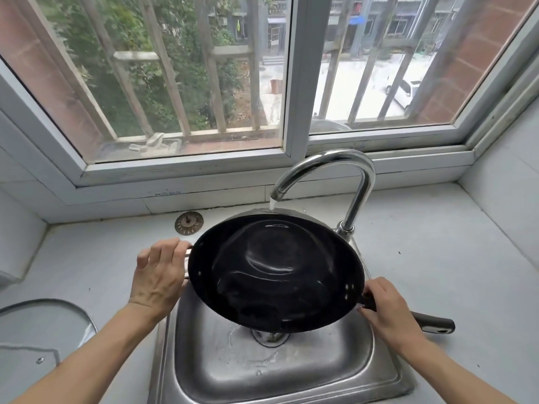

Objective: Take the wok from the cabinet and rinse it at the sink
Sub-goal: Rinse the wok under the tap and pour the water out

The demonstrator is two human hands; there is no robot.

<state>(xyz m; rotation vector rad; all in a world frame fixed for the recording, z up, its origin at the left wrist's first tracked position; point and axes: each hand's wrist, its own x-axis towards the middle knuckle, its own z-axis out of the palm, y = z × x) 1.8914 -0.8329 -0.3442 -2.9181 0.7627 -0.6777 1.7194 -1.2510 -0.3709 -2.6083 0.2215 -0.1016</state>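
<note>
Head view: the round black non-stick wok [275, 272] is held over the stainless-steel sink basin [291, 368], tipped toward the person so that water from the curved chrome tap [326, 170] strikes its far rim and, it appears, drains off the near lip above the drain opening [270, 336]. The left hand [159, 275] grips the small metal helper handle at the wok's left rim, steadying the tilt. The right hand [388, 310] curls round the long black handle [431, 322] close to the bowl, probably for leverage; a loose metal sink strainer [189, 223] lies on the grey counter [437, 272] behind.
</note>
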